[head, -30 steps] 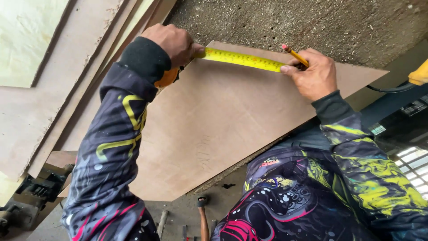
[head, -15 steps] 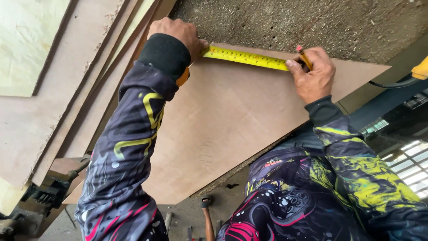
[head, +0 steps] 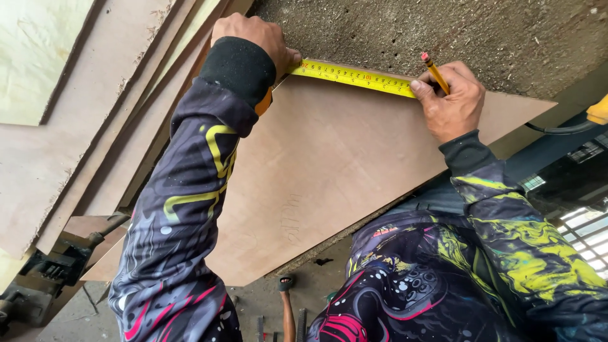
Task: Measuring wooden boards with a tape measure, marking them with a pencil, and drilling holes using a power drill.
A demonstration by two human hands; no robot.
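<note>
A brown plywood sheet (head: 329, 164) lies slanted in front of me. A yellow tape measure blade (head: 354, 77) is stretched along its far edge. My left hand (head: 253, 35) is closed on the tape's orange case at the sheet's left corner. My right hand (head: 451, 101) pins the blade's other end against the wood with the thumb and grips a yellow pencil (head: 434, 71) with a red end, point down near the edge.
More plywood sheets (head: 82, 126) are stacked at the left. Rough, sawdust-strewn ground (head: 456, 28) lies beyond the sheet. A hammer (head: 287, 307) rests on the floor below. A yellow power tool (head: 597, 111) with a black cable is at the right edge.
The view shifted slightly. My right hand slid a little along the edge and the pencil turned more upright. My left hand kept holding the tape.
</note>
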